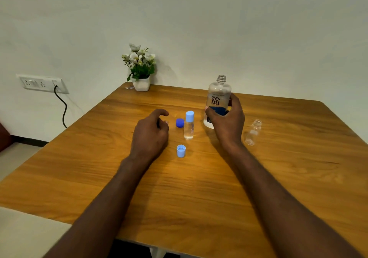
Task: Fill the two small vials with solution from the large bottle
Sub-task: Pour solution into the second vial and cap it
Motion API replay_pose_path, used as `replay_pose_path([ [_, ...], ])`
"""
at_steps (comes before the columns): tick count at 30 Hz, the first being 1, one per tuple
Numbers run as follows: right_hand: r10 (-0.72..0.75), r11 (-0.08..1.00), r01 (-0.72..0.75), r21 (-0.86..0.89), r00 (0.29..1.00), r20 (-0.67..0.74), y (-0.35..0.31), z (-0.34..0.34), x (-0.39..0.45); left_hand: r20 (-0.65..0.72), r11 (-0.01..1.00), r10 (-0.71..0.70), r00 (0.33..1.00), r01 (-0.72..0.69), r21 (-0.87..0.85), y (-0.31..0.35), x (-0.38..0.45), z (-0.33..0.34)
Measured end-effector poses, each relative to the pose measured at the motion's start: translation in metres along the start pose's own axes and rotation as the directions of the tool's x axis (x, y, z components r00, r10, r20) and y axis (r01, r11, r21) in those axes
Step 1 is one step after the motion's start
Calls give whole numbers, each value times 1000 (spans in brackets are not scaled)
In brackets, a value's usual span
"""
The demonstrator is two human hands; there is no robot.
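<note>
The large clear bottle (218, 96) with a "renu" label stands uncapped on the wooden table (199, 188); my right hand (227, 122) grips its lower half. Left of it stands a small vial (189, 127) holding clear liquid and wearing a light blue cap. A second small vial (253, 132), uncapped, stands to the right of my right hand. A dark blue cap (179, 122) lies beside the capped vial, and a light blue cap (181, 151) sits open side up nearer to me. My left hand (152, 132) hovers left of the dark blue cap, fingers loosely curled, holding nothing.
A white pot of artificial flowers (141, 72) stands at the table's far edge against the wall. A wall socket (42, 83) with a black cable is at the left. A pale seat (23, 232) lies at the near left, below the table edge.
</note>
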State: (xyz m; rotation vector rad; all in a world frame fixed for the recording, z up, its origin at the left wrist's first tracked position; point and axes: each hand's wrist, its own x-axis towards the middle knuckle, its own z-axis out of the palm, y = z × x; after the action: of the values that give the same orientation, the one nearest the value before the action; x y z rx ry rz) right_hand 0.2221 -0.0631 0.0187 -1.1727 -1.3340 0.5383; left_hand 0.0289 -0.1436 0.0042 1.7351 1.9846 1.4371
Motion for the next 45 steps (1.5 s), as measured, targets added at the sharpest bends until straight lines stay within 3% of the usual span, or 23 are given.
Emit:
replay_pose_path([
  [7,-129,985,140,101,985,-110,-40,-22,21,-136,998,48,990,-55,-44,5,-2,-3],
  [13,-192,967,214,141,970,-151,-69,-66,33,-309,952,219,926,-272,-142,47,-8,3],
  [18,-232,962,258,91,945,-229,-63,-107,42,-167,885,337,927,-372,-279,116,-13,47],
  [21,-210,968,239,71,935,-286,-46,-128,47,-17,879,345,939,-329,-346,135,-13,86],
  [25,-155,983,177,43,938,-311,-15,-146,49,359,924,296,885,-171,-341,127,-16,124],
  [29,-157,988,147,-54,942,-297,15,-152,50,501,962,206,840,-80,-262,117,-14,147],
  [33,-152,988,139,-67,950,-273,32,-150,53,433,957,237,870,-131,-260,119,-1,161],
  [42,-215,962,180,-206,964,-159,48,-146,51,314,844,66,947,115,-524,113,18,171],
  [45,-235,946,198,-257,964,-124,54,-143,52,252,842,71,965,78,-533,110,20,167],
])
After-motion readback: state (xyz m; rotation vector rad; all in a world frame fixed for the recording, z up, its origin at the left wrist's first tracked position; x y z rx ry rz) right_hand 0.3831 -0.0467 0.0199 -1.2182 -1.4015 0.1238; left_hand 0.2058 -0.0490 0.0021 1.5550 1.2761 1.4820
